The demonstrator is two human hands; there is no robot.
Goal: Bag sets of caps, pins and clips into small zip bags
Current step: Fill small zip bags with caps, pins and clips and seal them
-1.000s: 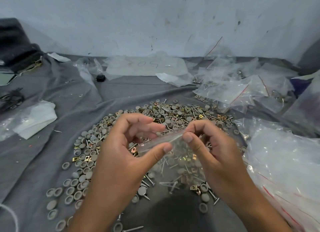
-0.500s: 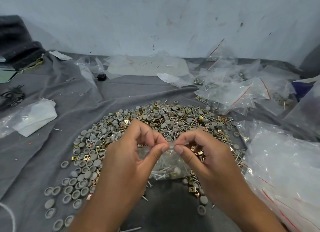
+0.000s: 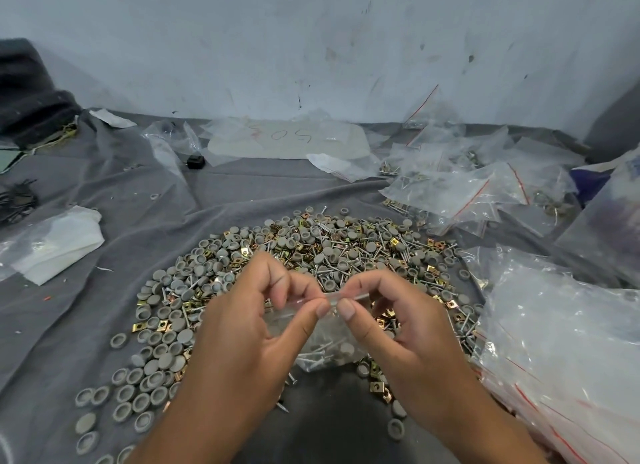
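Observation:
A small clear zip bag [image 3: 325,345] hangs between my hands with pins and grey caps inside it. My left hand [image 3: 252,328] pinches the bag's top strip between thumb and fingers. My right hand [image 3: 398,328] pinches the same strip right beside it, thumb tips almost touching. Under and behind the hands lies a wide heap of grey caps, steel pins and brass clips [image 3: 311,252] on the grey cloth [image 3: 121,228].
Filled zip bags with red strips [image 3: 467,189] are piled at the back right. A big clear bag of empty zip bags [image 3: 568,342] lies at the right. White folded plastic [image 3: 59,245] lies at the left, a flat marked bag [image 3: 287,141] by the wall.
My hands have drawn together along the bag's top strip, from a wide hold to thumbs nearly touching at its middle. The bag now hangs lower between them.

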